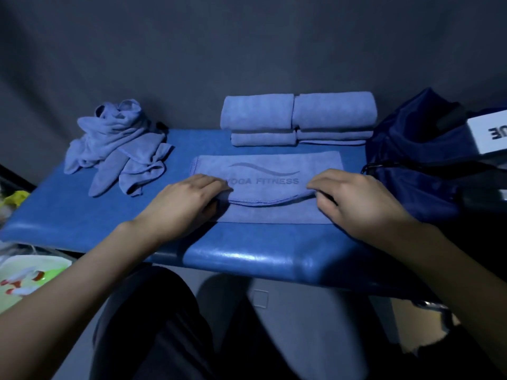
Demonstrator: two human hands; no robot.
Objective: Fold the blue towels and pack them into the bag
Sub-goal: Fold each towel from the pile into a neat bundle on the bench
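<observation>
Head view: a blue towel point(270, 185) printed YOGA FITNESS lies flat on the padded blue table point(247, 256), mid-fold, its near layer doubled over with a curved hem sagging between the hands. Left hand point(189, 198) pinches the fold's left end, fingers curled over the edge. Right hand point(354, 198) pinches the right end the same way. Behind it, against the dark backdrop, sit folded towels point(299, 117) in two side-by-side stacks. Far left on the table, a crumpled pile of unfolded towels point(118, 144). The navy bag point(417, 165) stands at the table's right edge, just beside the towel, with a white label point(491, 134) showing.
</observation>
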